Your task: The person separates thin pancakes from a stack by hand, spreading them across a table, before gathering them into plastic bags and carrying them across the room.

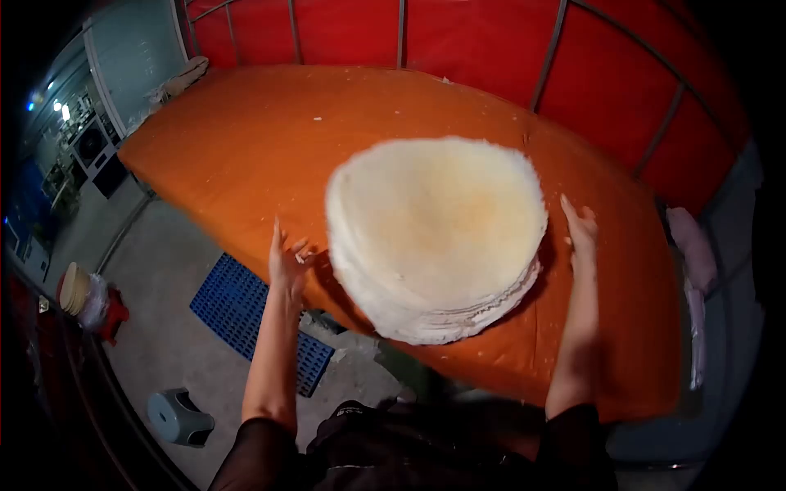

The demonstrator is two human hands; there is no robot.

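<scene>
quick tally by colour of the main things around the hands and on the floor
orange table cover: 1
pale stack of round sheets: 1
blue floor mat: 1
grey stool: 1
bare hands, left hand and right hand: 2
total: 6

I see a stack of round flatbreads (434, 237), creamy white at the edges with a pale yellow-tan blush in the middle, at frame centre. Under it the table cloth (246, 139) is solid orange. Behind, across the top, the backdrop (483, 41) is bright red, crossed by grey metal bars (547, 56). At lower left, a blue grid-patterned mat (237, 307) lies on grey floor, with a light grey-blue stool (178, 417) below it.
</scene>
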